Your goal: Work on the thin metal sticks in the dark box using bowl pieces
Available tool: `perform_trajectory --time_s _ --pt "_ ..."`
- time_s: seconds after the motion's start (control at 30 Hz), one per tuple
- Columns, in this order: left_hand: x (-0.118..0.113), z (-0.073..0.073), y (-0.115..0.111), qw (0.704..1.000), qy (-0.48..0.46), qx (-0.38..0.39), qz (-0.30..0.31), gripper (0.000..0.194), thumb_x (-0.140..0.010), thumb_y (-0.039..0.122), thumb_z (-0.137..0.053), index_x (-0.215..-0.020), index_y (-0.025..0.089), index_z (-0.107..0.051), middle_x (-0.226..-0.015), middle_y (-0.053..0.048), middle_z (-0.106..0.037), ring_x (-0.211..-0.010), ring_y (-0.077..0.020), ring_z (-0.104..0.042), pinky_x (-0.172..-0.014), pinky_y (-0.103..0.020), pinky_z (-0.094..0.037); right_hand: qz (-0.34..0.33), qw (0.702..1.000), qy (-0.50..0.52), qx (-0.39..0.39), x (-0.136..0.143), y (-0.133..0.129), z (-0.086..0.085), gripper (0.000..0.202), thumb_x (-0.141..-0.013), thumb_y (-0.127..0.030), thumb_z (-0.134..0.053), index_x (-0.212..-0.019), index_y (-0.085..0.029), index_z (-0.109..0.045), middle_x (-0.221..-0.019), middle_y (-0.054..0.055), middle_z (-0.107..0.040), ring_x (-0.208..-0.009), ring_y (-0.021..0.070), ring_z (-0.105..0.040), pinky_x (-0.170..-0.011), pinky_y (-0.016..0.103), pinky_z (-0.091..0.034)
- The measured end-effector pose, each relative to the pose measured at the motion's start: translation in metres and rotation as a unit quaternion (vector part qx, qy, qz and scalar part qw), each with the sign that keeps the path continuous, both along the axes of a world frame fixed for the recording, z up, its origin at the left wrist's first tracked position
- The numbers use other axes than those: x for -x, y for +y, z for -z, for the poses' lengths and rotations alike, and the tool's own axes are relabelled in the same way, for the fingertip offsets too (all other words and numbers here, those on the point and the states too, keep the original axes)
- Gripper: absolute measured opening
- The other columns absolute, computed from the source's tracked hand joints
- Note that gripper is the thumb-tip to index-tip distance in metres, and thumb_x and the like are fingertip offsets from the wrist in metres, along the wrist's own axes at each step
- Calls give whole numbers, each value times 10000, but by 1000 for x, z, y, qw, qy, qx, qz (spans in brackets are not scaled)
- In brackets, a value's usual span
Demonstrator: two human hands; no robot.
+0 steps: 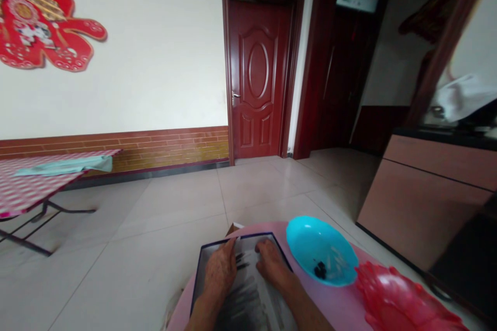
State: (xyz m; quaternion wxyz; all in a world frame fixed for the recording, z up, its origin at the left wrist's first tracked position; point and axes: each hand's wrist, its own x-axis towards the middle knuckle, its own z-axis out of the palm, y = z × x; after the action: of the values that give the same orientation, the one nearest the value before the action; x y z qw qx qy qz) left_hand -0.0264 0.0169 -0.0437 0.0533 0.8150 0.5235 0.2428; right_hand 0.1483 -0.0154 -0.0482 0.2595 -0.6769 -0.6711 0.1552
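Observation:
My left hand [221, 268] reaches into a shallow dark-blue-edged box [207, 244], its fingers pressed together. A small whitish tip shows by those fingertips, too blurred to name. My right hand [272, 265] is over the right side of the same box, thumb and curled forefinger apart with nothing visible between them. Dark slender pieces [243, 297] lie in rows on the pale box bottom, blurred and partly hidden by my forearms. To the right of the box stands a turquoise bowl [306, 232] holding small black pieces [320, 270] and clear, thin pieces [337, 262].
A red scalloped dish [399, 289] sits right of the bowl on the pink round table [318, 297]. At left is a folding table [50, 186] with a checked cover and a pale green cloth [70, 165]. A cabinet [430, 186] stands at right; a red door [258, 77] is ahead.

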Motion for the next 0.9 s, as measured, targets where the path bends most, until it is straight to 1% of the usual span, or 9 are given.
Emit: perform_trajectory --time_s 0.2,0.3,0.4,0.57,0.7,0.8,0.9 --pt "-1 7 2 1000 3 -15 -14 380 -887 144 -336 -1192 140 -563 -967 -106 -713 -863 -202 -670 -766 -292 -502 7 1000 -26 -4 1 3 2 298 -650 -22 -471 -890 -138 -602 -1011 110 -588 -985 212 -535 -858 278 -385" --pt "-2 6 0 1000 -6 -20 -22 385 -889 136 -334 -1201 154 -559 -997 -99 -708 -867 -195 -669 -767 -281 -498 21 999 -30 -13 1 7 3 233 -705 -65 -482 -888 -132 -609 -996 113 -598 -972 212 -542 -852 274 -387" --pt "-3 4 -1 1000 -10 -8 -23 367 -903 149 -333 -1177 157 -577 -1011 -100 -705 -873 -188 -670 -773 -268 -493 32 998 -42 -16 3 9 -1 197 -745 -99 -478 -877 -125 -621 -961 119 -611 -961 220 -549 -848 280 -384" --pt "-4 0 -2 1000 -14 21 -17 372 -906 145 -333 -1200 144 -561 -1020 -109 -704 -895 -189 -669 -782 -268 -487 20 998 -52 -4 9 1 -5 243 -698 -59 -499 -890 -126 -632 -977 120 -624 -950 220 -561 -824 270 -384" --pt "-3 -2 -3 999 -25 36 -19 391 -905 152 -343 -1250 169 -527 -953 -86 -723 -826 -170 -680 -718 -235 -481 19 997 -74 11 16 -6 -4 352 -667 6 -458 -938 -137 -632 -1028 120 -622 -964 216 -576 -799 269 -386" --pt "0 -2 -2 999 -25 41 -19 403 -917 173 -331 -1284 168 -498 -894 -80 -732 -787 -171 -685 -679 -226 -473 23 994 -99 29 20 -9 -8 384 -679 27 -423 -946 -143 -640 -1043 127 -630 -964 218 -589 -782 278 -397" --pt "1 0 1 999 -23 47 -12 408 -914 169 -331 -1287 158 -496 -905 -88 -732 -795 -181 -689 -676 -234 -474 27 992 -115 39 24 -8 -18 349 -716 5 -426 -954 -118 -649 -1047 159 -641 -994 242 -589 -806 305 -411"
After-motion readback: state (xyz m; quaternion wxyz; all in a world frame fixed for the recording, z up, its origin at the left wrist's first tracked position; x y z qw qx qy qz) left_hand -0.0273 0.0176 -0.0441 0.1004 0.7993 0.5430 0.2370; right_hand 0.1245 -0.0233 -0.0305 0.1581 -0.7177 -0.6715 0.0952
